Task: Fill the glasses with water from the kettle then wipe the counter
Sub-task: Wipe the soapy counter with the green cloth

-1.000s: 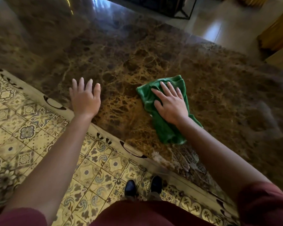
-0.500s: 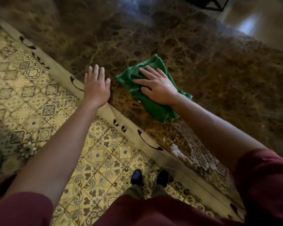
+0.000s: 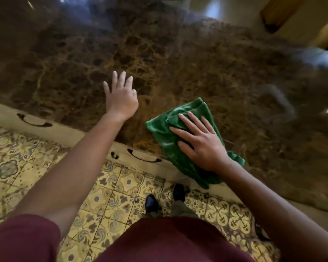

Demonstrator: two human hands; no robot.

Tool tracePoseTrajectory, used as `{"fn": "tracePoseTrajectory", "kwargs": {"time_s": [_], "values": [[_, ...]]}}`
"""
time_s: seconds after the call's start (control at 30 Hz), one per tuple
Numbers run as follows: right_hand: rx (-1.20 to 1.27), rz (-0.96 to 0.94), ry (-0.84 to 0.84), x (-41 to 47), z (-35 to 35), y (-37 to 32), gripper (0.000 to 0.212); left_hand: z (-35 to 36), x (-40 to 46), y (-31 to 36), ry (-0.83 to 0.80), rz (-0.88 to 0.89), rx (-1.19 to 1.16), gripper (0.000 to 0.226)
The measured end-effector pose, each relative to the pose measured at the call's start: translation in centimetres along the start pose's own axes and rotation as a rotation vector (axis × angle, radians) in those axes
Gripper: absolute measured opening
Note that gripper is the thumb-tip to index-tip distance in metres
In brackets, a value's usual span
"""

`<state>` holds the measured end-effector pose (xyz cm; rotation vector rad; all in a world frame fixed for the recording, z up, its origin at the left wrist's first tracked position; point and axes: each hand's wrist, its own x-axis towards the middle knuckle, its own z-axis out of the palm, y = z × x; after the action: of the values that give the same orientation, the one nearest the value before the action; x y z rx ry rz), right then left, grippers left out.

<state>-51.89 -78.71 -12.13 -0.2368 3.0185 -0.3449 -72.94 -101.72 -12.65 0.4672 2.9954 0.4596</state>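
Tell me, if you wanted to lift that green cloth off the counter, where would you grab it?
Probably the bunched folds at the far end of the cloth, pinched from above. They stand up off the counter and lie clear of the right hand, which presses flat on the middle. The near end hangs over the counter edge, partly hidden by the wrist.

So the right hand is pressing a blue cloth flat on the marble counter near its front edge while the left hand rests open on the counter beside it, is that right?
Not quite: the cloth is green, not blue, as the head view shows. The rest holds: the right hand presses it flat on the marble counter near its front edge, and the left hand rests open on the counter beside it.
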Motion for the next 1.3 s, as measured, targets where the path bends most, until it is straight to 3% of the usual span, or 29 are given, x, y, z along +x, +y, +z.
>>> {"fn": "tracePoseTrajectory", "kwargs": {"time_s": [0.17, 0.33, 0.5, 0.63, 0.8, 1.1, 1.3], "values": [[0.011, 0.398, 0.103, -2.6, -1.0, 4.6, 0.06, 1.1, -0.1, 1.1, 0.043, -0.046, -0.006, 0.054], [0.021, 0.537, 0.122, 1.8, -0.8, 4.6, 0.064, 1.3, -0.2, 1.2, 0.052, -0.037, 0.025, 0.055], [0.115, 0.401, 0.128, 4.8, -0.9, -0.8, 0.07, 1.2, 0.0, 1.1, 0.089, -0.056, -0.046, 0.053], [0.01, 0.183, 0.03, 4.3, 1.0, -6.9, 0.068, 1.1, 0.2, 1.0, 0.096, -0.076, -0.1, 0.052], [-0.05, 0.004, 0.178, -0.4, 3.5, -7.9, 0.047, 1.5, -0.3, 1.3, 0.103, -0.065, -0.026, 0.054], [-0.137, 0.291, 0.26, -9.5, 2.5, 0.6, 0.05, 2.5, -1.0, 7.6, 0.04, 0.167, -0.029, 0.053], [-0.154, 0.461, 0.512, -14.3, 2.8, 3.7, 0.037, 4.3, -0.7, 11.3, -0.026, 0.238, -0.04, 0.054]]}}
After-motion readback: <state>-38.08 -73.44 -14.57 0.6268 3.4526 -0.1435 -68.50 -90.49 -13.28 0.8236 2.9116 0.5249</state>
